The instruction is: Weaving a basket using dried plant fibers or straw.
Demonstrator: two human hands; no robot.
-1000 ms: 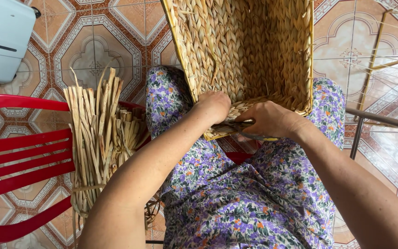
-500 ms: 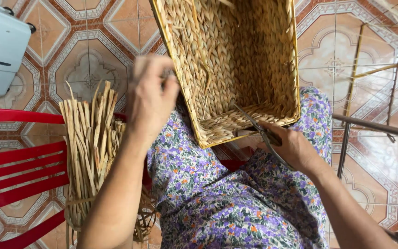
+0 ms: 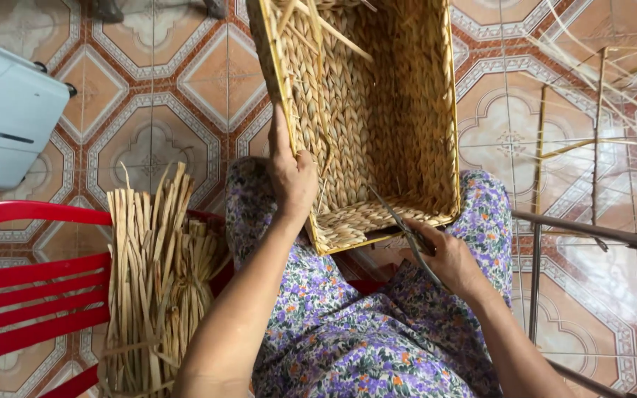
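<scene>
A rectangular woven straw basket (image 3: 377, 110) rests tilted on my lap, its opening facing me. My left hand (image 3: 291, 175) grips the basket's left wall near the rim, thumb inside. My right hand (image 3: 444, 254) sits below the basket's near right corner and holds a pair of scissors (image 3: 399, 225), whose blades point up into the basket's bottom edge. Loose straw ends stick out at the basket's top rim. My lap is covered by purple flowered cloth (image 3: 363, 339).
A bundle of dried straw strands (image 3: 152, 273) leans on a red plastic chair (image 3: 31, 295) at left. A pale blue-grey case (image 3: 9, 110) lies on the patterned tile floor. A metal frame (image 3: 576, 228) and thin bamboo sticks stand at right.
My left hand moved from the basket's near edge up to its left wall and took hold there. The right hand with the scissors shifted right, and the basket now sits further up.
</scene>
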